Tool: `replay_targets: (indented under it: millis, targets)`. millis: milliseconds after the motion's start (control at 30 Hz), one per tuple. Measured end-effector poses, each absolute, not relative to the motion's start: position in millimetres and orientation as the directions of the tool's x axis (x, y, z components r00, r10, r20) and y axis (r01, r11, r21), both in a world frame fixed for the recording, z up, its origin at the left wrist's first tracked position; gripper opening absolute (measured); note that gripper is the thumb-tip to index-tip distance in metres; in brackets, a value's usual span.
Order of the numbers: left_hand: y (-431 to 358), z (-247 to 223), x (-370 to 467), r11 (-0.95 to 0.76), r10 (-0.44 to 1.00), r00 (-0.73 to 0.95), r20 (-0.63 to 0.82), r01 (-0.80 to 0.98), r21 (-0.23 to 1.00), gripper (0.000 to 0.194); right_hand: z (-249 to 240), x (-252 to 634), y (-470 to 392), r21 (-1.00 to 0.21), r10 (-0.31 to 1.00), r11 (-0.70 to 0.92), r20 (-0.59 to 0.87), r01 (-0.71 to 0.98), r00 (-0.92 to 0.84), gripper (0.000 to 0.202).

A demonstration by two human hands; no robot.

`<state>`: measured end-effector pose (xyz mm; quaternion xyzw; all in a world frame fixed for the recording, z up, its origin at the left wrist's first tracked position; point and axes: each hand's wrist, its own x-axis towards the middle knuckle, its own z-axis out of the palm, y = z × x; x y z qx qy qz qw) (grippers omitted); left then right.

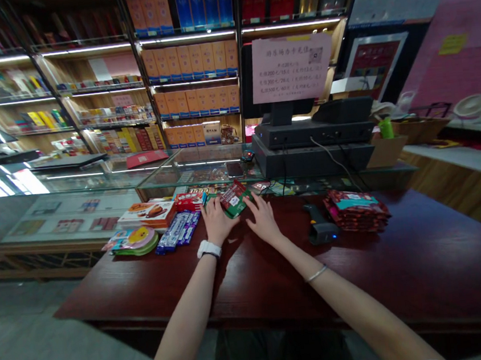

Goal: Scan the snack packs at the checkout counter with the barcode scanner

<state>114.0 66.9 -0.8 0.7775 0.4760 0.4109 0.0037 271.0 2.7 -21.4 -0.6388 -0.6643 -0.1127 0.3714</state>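
A green and dark-red snack packet (pixel 234 199) is held between my two hands near the back edge of the brown table. My left hand (pixel 218 219), with a white watch at the wrist, has its fingers along the left side of the packet. The fingertips of my right hand (pixel 264 219) touch its right side. Blue-purple snack bars (pixel 178 231) lie in a bundle just left of my left hand. Behind them is a red box (pixel 190 201). To the right of my right hand lies a black barcode scanner (pixel 320 226) with a blue light.
An orange-white box (pixel 147 214) and round colourful packs (pixel 134 241) are at the table's left. Stacked red-brown packets (pixel 356 211) sit at the right. Behind stand a glass display counter (pixel 195 157), a phone (pixel 235 170) and a cash register (pixel 313 132) with cables.
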Motion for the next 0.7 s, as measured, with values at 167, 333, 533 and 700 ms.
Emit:
replay_targets:
  millis: [167, 333, 533, 700]
  targets:
    - [79.9, -5.8, 104.7, -0.420, 0.789, 0.066, 0.611, 0.784, 0.457, 0.079, -18.9, 246.9, 26.8, -0.283, 0.776, 0.201, 0.631, 0.938, 0.024, 0.069]
    - [89.0, -10.0, 99.2, -0.303, 0.801, -0.072, 0.594, 0.807, 0.507, 0.080, -23.2, 229.0, 54.1, -0.315, 0.748, 0.251, 0.663, 0.915, 0.023, 0.064]
    - [100.0, -16.3, 101.9, -0.171, 0.842, -0.165, 0.514, 0.821, 0.544, 0.077, -38.5, 218.9, 86.7, -0.452, 0.742, 0.186, 0.647, 0.873, 0.177, 0.057]
    - [105.4, -21.8, 105.5, -0.130, 0.861, -0.171, 0.479, 0.837, 0.532, 0.075, -51.7, 221.5, 99.9, -0.556, 0.768, 0.227, 0.607, 0.799, 0.204, 0.057]
